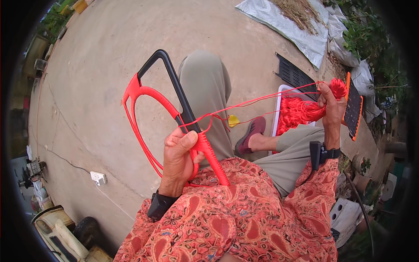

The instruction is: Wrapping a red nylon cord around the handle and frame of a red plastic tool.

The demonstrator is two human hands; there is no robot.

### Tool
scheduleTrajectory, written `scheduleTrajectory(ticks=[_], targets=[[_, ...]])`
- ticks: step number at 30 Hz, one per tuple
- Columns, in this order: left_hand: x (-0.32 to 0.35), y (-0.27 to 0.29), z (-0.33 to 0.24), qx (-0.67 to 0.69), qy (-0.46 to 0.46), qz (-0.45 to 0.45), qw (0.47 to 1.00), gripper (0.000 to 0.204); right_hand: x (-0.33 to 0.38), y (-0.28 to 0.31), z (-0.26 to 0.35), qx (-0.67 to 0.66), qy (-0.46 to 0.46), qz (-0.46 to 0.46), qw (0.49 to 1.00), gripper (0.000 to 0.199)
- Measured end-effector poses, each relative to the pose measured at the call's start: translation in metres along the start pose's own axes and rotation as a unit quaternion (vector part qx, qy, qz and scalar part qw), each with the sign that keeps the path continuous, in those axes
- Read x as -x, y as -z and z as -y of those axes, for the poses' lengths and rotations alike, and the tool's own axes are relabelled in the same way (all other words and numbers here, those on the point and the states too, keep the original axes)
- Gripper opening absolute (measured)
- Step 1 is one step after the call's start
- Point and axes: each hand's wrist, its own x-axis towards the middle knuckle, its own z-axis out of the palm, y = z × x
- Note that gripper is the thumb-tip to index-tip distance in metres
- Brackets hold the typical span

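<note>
My left hand (178,150) is closed around a black angular frame (171,76), the thumb pressed against it. Red cord is wound tightly round the frame's lower bar and upper left corner, and a wrapped red loop (131,102) curves off its left side. Out to the right, my right hand (332,108) grips a bundle of red cord (338,88). Thin red strands (262,98) stretch between the two hands, with a loose loop hanging near the frame. The frame's lower end rests against my patterned shirt.
By my right leg a white bin (276,124) holds more red cord (299,114). Beside it are a black slotted panel (294,72) and an orange-edged black panel (354,107). A white socket block (98,177) with cables lies on the concrete at left. A pale sheet (283,24) covers ground at upper right.
</note>
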Motion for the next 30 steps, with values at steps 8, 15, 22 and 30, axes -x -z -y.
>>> scheduleTrajectory(ticks=[8, 15, 22, 30], targets=[[-0.005, -0.001, 0.002, 0.008, 0.021, 0.016, 1.000, 0.026, -0.095, 0.205, -0.087, 0.230, -0.099, -0.279, 0.927, 0.010], [-0.006, -0.002, 0.004, -0.004, 0.027, 0.008, 1.000, 0.026, 0.008, -0.035, 0.010, 0.020, -0.129, 0.221, 0.966, 0.018], [-0.009, -0.013, 0.006, -0.044, 0.035, -0.033, 0.998, 0.031, 0.114, -0.161, -0.003, -0.063, -0.140, 0.379, 0.913, 0.030], [-0.007, -0.008, 0.003, 0.002, 0.031, -0.014, 0.999, 0.026, 0.100, -0.115, 0.007, -0.254, -0.261, 0.318, 0.875, 0.026]])
